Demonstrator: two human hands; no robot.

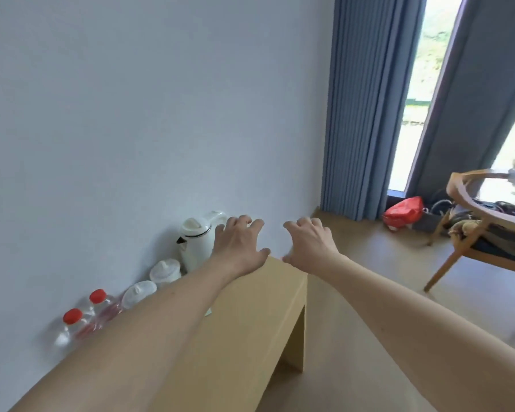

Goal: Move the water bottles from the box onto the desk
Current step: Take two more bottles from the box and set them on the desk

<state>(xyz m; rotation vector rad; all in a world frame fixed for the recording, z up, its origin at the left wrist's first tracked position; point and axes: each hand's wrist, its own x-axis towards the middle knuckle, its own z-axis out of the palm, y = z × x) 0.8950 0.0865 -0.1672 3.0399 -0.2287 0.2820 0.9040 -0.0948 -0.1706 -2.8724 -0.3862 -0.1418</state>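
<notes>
Both arms reached forward over the desk (244, 331), a pale wooden one set against the white wall (131, 114). The left hand (240, 248) hung at about 12 o'clock above the desk's far end, fingers spread and loosely bent, grasping nothing. The right hand (309, 243) was just beside it toward 1 o'clock, likewise released, its fingers spread and holding nothing.

Two water bottles (84, 316) with red caps stood on the desk by the wall, at about 9 o'clock from the hands, close together and blurred. Beyond them along the wall stood two white lidded cups (152, 283), then a white kettle (198, 242), partly hidden behind the left hand.

The box was out of view. At 3 o'clock a wooden chair (485, 227) stood on the floor, with a red bag (403, 212) near the blue curtain (366, 108).
</notes>
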